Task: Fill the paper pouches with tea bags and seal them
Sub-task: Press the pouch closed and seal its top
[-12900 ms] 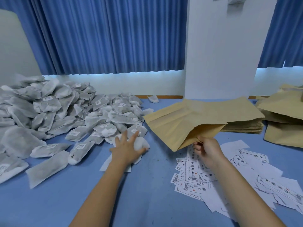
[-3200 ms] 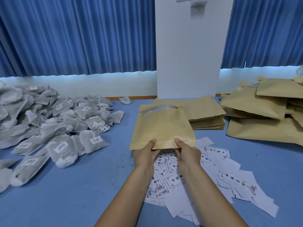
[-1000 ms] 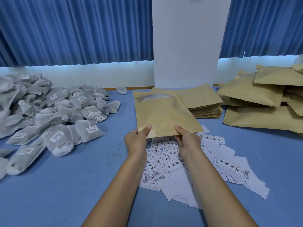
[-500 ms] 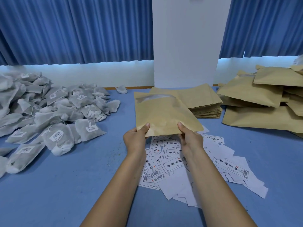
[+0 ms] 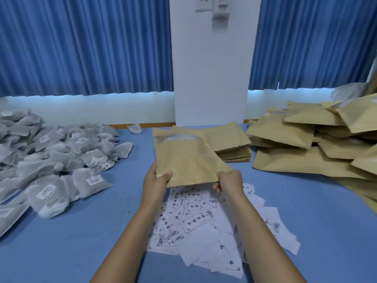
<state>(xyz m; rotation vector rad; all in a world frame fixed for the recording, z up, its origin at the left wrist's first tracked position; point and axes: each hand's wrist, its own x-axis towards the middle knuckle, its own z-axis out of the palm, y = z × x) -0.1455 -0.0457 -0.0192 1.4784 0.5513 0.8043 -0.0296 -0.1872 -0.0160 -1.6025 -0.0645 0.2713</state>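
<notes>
The pouch [image 5: 183,160] is brown kraft paper, flat and rectangular, with a matte, slightly wrinkled face. White material shows through a curved opening near its far end. It is held above the blue table [image 5: 81,231], over loose printed paper slips [image 5: 193,217]. The left hand [image 5: 155,180] pinches its near left edge, thumb on top. The right hand [image 5: 229,180] grips the near right corner with curled fingers. Soft grey-white mesh tea bags [image 5: 61,160] lie heaped at the left.

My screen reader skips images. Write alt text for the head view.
A left hand and right hand hold a paper pouch by its near edge above printed slips on a blue table. At left lie heaped tea bags; at right a pouch stack and piled pouches.
</notes>
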